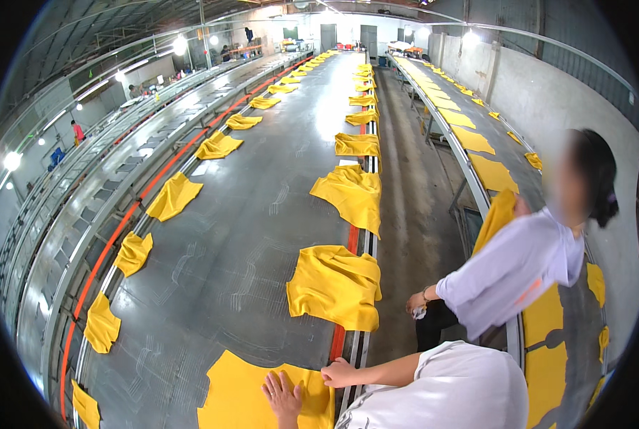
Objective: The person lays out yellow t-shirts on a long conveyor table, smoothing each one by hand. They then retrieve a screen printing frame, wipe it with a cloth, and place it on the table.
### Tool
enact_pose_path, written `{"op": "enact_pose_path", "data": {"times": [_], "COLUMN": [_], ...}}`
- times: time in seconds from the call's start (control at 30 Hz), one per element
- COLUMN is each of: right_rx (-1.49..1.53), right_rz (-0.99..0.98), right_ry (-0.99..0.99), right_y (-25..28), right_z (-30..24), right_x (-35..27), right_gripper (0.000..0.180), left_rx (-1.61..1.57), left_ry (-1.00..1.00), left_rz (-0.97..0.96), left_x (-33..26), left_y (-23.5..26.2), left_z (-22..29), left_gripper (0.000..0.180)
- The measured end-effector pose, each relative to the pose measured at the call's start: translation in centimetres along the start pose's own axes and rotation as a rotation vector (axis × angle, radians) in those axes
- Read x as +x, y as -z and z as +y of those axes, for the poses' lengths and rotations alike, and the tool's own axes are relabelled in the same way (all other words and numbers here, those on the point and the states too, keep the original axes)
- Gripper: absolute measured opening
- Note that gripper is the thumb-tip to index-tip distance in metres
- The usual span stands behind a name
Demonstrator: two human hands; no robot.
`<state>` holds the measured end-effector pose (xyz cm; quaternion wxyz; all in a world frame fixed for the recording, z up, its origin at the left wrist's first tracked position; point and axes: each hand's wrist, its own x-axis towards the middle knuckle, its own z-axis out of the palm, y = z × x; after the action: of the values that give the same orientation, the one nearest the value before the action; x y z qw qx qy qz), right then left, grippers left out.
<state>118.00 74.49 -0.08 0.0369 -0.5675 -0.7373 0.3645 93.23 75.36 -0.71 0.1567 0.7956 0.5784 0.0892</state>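
A flat yellow fabric panel [237, 390] lies on the long dark table [219, 286] at the near end. My left hand [282, 397] rests on it with fingers spread, palm down. At the panel's right edge, beside the orange strip along the table side, the fingers of my right hand [339, 373] are curled closed on the cloth. My right arm comes in from a white sleeve. Just beyond my hands is a rumpled yellow fabric piece [334, 286], hanging slightly over the right edge.
More yellow pieces, such as a bunched one [352, 193] and a smaller one [175, 195], line both table edges into the distance. Across the aisle [412, 179], a co-worker in a pale top [512, 264] holds yellow cloth at another long table [577, 314].
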Motion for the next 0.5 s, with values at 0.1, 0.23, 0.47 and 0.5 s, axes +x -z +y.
{"op": "enact_pose_path", "data": {"times": [0.1,0.23,0.47,0.5], "right_rx": [0.299,0.334,0.032,0.129], "right_rz": [-0.034,-0.079,-0.033,-0.157], "right_ry": [-0.011,-0.018,0.437,0.528], "right_y": [0.8,2.6,1.9,1.9], "right_z": [0.8,1.9,-2.5,-3.5], "right_x": [0.3,-0.5,1.5,1.1], "right_gripper": [0.021,0.021,0.018,0.02], "left_rx": [-0.015,0.027,-0.392,-0.44], "left_ry": [0.005,-0.094,-0.193,-0.122], "left_rz": [0.035,0.09,0.08,0.123], "left_x": [0.5,0.7,-4.1,-6.5], "left_y": [-0.8,-3.0,-2.7,-2.0], "left_z": [0.8,3.3,7.0,7.4], "left_gripper": [0.075,0.073,0.047,0.039]}}
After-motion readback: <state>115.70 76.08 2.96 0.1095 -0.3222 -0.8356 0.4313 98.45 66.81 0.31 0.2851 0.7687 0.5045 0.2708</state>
